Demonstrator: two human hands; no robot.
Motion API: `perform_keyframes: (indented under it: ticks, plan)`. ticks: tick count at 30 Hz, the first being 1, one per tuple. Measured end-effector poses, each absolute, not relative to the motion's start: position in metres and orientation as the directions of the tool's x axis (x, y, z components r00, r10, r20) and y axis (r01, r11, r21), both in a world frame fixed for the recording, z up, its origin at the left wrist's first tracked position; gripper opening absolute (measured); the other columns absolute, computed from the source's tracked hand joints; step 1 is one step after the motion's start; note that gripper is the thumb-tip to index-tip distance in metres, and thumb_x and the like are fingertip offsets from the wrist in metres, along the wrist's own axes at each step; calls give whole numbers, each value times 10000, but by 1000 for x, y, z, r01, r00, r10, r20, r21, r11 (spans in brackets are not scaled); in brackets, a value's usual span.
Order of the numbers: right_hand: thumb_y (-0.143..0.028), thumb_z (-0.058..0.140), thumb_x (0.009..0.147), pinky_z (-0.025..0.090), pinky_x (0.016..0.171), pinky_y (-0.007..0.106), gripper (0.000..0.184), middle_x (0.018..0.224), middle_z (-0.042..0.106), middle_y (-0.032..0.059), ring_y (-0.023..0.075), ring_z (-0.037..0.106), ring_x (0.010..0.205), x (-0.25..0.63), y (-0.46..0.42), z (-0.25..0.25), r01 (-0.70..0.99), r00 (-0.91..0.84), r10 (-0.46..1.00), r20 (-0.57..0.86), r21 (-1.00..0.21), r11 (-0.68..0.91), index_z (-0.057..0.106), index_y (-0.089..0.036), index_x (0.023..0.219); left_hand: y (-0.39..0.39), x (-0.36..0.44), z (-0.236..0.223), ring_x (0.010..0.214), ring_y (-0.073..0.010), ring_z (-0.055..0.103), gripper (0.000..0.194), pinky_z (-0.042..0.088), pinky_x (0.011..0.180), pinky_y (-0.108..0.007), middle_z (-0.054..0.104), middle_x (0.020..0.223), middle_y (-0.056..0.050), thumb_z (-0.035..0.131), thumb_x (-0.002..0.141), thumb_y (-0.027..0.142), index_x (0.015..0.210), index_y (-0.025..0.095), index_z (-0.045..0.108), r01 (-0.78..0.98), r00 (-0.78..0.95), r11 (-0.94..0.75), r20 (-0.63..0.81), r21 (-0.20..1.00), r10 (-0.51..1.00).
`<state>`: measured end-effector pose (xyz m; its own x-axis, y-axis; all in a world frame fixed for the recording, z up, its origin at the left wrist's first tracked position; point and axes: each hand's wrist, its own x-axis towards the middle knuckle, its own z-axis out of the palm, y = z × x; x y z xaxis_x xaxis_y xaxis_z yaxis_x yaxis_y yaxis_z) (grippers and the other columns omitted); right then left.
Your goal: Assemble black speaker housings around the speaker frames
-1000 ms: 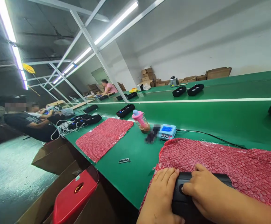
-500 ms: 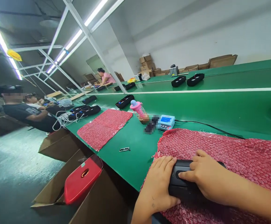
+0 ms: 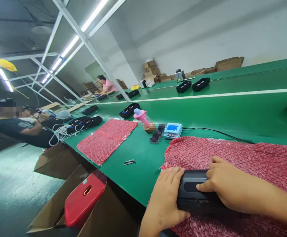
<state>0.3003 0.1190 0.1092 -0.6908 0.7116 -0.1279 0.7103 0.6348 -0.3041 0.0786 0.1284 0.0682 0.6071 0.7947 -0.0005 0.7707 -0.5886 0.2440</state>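
Note:
On a sheet of red bubble wrap lies a black oblong speaker with a recessed oval strip in its grey panel. My left hand is closed around its left end, fingers over the far edge and thumb low on the near side. Across the speaker's right part lies my right hand. One extended finger presses on the recessed strip and the other fingers are curled near the far edge. My right hand and forearm hide the speaker's right end.
Beyond the wrap stand a pale blue device with a cable and a pink-lidded bottle. Another bubble wrap sheet and a small oval part lie left. A red case sits in a cardboard box. Co-workers sit far left.
My right hand's finger has slid to the right along the recessed strip, uncovering more of it. My left hand keeps its hold. The view has shifted slightly.

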Motion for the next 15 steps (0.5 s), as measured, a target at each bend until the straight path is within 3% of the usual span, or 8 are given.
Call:
perform_keyframes:
  ticks: [5,10,15]
  plan:
    - [-160,532,769,248,803,397,209,734,642,56,224,554,733,300,119,110,734,-672,726,-148,-264,626,686,-234,890,129,77,65,1237,-373,423,1052,327,1046,-591,465,1353,-158,832,369,302,1311,169,384,759,619,-605,24,241,785]
    - [-158,533,779,254,781,384,269,683,631,34,202,538,677,308,120,109,704,-700,701,-134,-289,648,683,-290,960,129,76,64,1223,-370,435,1077,342,1034,-592,471,1341,-160,842,352,297,1309,165,367,752,626,-617,44,233,779]
    - [-132,553,752,263,783,392,229,686,633,46,205,557,714,308,122,117,758,-649,732,-206,-252,602,710,-277,834,129,78,65,1201,-365,456,1048,366,1009,-593,486,1324,-156,830,376,301,1303,180,356,739,639,-637,72,219,766]
